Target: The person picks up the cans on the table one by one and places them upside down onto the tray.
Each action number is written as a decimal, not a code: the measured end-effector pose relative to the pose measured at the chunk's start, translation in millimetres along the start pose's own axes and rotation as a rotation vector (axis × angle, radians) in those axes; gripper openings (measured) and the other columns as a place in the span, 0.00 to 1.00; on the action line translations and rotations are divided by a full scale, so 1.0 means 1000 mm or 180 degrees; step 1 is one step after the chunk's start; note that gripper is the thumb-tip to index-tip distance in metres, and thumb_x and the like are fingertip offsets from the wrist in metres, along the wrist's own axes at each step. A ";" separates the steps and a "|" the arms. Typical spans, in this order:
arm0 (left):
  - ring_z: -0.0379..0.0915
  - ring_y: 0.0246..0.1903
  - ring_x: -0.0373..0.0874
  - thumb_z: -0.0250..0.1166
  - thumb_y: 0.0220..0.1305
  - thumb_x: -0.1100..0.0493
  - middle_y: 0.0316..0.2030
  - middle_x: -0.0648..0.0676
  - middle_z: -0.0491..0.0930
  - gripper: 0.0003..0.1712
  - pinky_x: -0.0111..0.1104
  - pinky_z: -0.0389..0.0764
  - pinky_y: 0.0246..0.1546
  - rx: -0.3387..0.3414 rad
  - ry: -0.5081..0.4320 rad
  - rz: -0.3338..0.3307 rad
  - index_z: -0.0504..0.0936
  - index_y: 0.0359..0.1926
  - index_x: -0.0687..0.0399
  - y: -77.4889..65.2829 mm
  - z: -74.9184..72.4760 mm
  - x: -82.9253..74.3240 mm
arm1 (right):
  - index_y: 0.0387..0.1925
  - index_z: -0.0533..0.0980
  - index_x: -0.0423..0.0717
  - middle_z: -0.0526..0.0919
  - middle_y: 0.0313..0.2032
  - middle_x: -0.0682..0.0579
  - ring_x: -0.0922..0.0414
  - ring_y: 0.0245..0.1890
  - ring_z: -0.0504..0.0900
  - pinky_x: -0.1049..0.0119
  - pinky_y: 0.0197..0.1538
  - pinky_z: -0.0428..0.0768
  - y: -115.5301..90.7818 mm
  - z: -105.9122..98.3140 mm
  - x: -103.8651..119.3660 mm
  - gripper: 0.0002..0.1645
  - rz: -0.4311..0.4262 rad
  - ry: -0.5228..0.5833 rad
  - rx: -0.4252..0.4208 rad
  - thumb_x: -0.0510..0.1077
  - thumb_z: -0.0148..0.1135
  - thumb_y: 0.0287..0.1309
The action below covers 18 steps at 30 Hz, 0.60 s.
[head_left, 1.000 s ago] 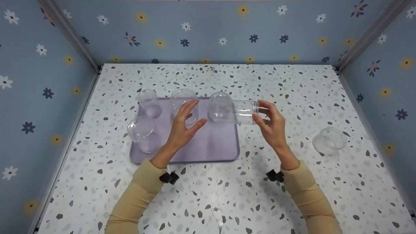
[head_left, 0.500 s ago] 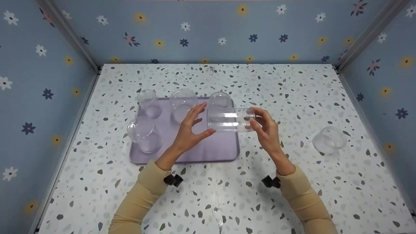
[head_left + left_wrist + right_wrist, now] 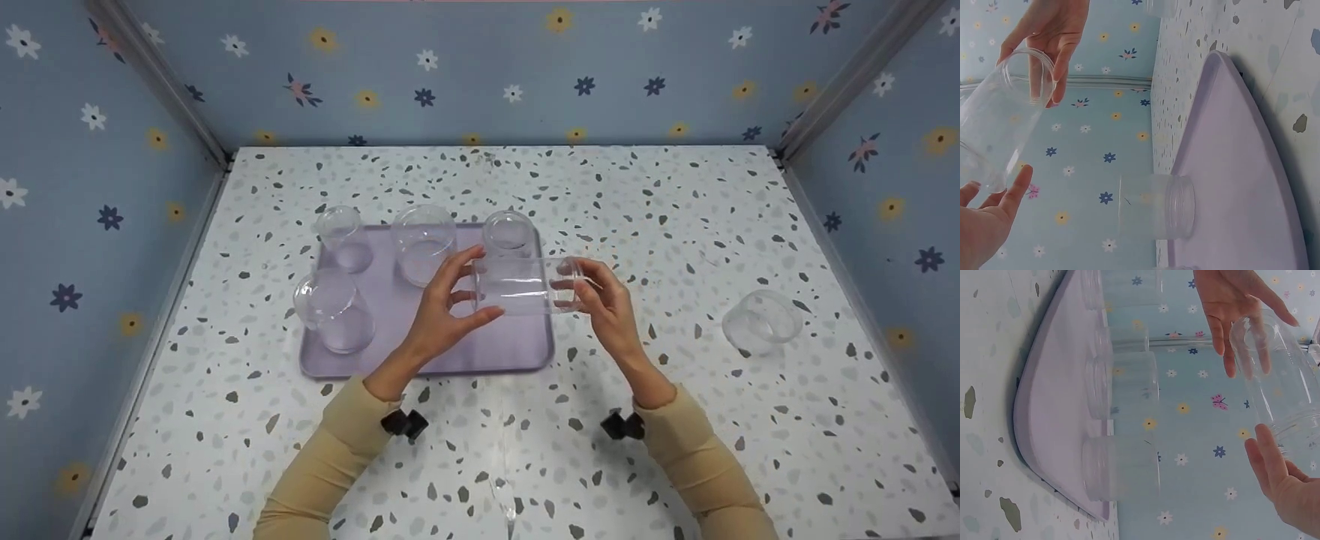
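Observation:
In the head view a clear jar (image 3: pixel 517 289) lies sideways in the air over the right part of the lilac tray (image 3: pixel 480 358). My right hand (image 3: pixel 611 307) grips its ridged mouth end. The left hand (image 3: pixel 446 307) holds the opposite, base end, with thumb and fingers spread on either side. Seen from the left wrist, the jar (image 3: pixel 1008 112) tilts between both hands, and nothing shows inside it. Several other clear jars (image 3: pixel 334 311) stand on the tray, their ridged ends down on it in the right wrist view.
A short, wide clear container (image 3: pixel 761 322) stands on the speckled table (image 3: pixel 675 202) to the right. Flower-patterned panels (image 3: pixel 480 75) enclose the back and both sides. The tray has a low raised rim.
The jar has moved left and toward me, from the tray's right edge to over the tray. My left hand has shifted slightly right and now meets the jar's base.

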<state>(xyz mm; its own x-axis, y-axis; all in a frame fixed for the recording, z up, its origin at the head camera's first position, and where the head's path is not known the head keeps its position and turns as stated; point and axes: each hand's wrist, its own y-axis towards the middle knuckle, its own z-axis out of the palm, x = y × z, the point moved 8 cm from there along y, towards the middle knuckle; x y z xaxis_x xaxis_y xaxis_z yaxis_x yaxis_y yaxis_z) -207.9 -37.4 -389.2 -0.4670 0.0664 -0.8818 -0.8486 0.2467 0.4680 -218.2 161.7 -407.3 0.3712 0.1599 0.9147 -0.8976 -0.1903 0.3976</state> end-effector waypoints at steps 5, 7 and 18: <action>0.66 0.47 0.55 0.68 0.46 0.67 0.53 0.57 0.66 0.37 0.43 0.77 0.35 -0.0036 0.0001 0.0070 0.64 0.59 0.63 -0.002 -0.001 0.012 | 0.50 0.64 0.27 0.72 0.45 0.36 0.44 0.42 0.76 0.53 0.38 0.78 -0.001 0.001 -0.004 0.23 0.0113 0.0114 -0.0002 0.43 0.49 0.61; 0.66 0.47 0.57 0.69 0.46 0.65 0.52 0.56 0.66 0.36 0.42 0.77 0.34 -0.0048 0.0005 0.0092 0.64 0.58 0.63 -0.003 -0.001 0.013 | 0.51 0.63 0.26 0.71 0.45 0.36 0.43 0.43 0.76 0.53 0.38 0.77 -0.001 0.001 -0.005 0.21 0.0151 0.0179 0.0020 0.40 0.47 0.62; 0.68 0.44 0.51 0.70 0.43 0.68 0.48 0.59 0.68 0.36 0.41 0.77 0.32 -0.0098 0.0123 0.0011 0.65 0.55 0.69 -0.004 -0.003 0.011 | 0.56 0.59 0.26 0.68 0.49 0.33 0.41 0.47 0.72 0.55 0.42 0.76 -0.001 0.003 -0.011 0.22 0.0247 0.0140 0.0172 0.36 0.42 0.63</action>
<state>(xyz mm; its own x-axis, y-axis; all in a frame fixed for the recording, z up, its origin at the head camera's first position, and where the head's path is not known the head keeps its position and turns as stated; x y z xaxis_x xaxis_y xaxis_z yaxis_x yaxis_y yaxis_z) -210.6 -40.1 -400.6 -0.4788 0.0296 -0.8774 -0.8539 0.2165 0.4733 -221.2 157.2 -417.9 0.2891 0.1848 0.9393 -0.9087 -0.2555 0.3300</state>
